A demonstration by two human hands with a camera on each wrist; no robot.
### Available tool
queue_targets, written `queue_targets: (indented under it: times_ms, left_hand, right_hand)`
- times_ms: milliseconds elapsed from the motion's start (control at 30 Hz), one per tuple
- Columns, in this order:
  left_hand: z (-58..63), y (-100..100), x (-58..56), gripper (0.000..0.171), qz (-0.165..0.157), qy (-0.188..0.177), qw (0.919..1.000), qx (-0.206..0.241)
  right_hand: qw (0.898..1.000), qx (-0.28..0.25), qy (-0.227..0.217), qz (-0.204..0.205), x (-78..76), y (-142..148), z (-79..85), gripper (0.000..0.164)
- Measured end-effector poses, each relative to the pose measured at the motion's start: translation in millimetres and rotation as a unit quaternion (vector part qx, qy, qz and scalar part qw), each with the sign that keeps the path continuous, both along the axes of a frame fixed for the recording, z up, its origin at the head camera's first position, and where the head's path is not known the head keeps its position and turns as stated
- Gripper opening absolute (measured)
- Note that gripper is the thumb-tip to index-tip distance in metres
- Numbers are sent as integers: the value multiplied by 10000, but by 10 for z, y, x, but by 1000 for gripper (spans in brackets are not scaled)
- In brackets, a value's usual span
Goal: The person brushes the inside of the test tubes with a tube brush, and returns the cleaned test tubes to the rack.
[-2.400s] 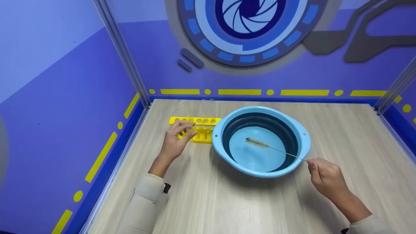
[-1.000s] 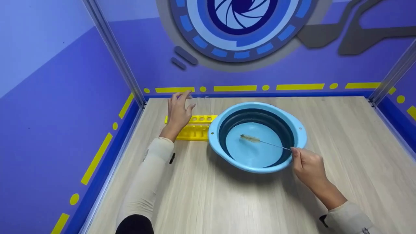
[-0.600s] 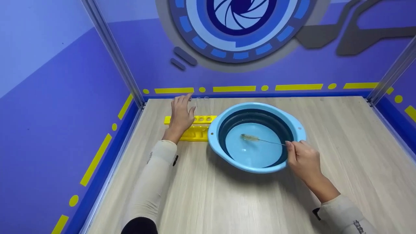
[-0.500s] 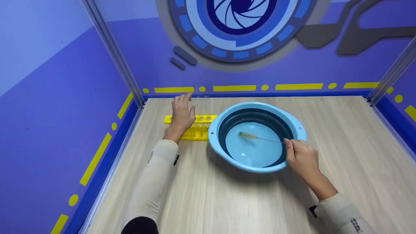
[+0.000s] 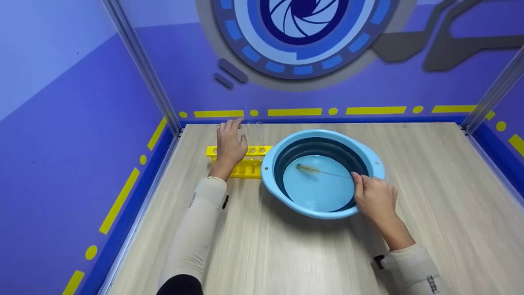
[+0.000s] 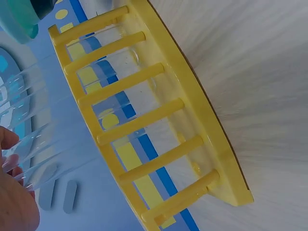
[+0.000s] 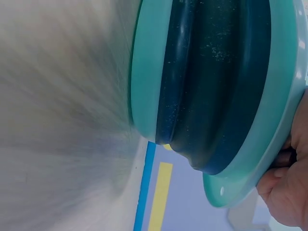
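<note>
My left hand is at the yellow test tube rack on the left. In the left wrist view its fingertips are curled about the upper end of a clear test tube, though the contact is partly cut off. Several clear tubes stand upright in the rack. With thumb and fingers my right hand pinches the thin wire handle of a test tube brush. The brush's bristles are over the inside of the light blue basin. In the right wrist view this hand is beside the basin rim; the brush is hidden there.
The basin stands right beside the rack's right end on a wood-grain table. A blue patterned wall rises behind the table's far edge. Another panel borders the left side.
My left hand has gone from the front of the rack up to the tube tops, then stayed nearly still. My right hand has moved left with the brush, shifting the bristles leftward over the basin.
</note>
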State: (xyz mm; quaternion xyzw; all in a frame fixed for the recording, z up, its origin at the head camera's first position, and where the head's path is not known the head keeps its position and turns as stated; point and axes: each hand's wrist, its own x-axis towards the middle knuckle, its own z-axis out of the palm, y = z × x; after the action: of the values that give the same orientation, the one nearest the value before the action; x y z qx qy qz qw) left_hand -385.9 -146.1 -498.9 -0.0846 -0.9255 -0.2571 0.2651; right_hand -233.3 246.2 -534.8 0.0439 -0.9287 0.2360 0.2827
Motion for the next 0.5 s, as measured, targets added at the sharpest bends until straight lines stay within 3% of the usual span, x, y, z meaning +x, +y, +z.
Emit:
queue_targets:
  times_ms: [200, 367, 500]
  left_hand:
    - [17, -61, 16, 46, 8, 180, 9984, -532]
    - [46, -52, 8, 46, -143, 78, 9989, -441]
    - [44, -32, 21, 48, -74, -96, 9998, -168]
  right_hand:
    - [9996, -86, 252, 37, 3, -22, -60, 54]
    - [9998, -86, 192, -48, 14, -2, -61, 51]
    - [9999, -69, 19, -76, 24, 3, -38, 50]
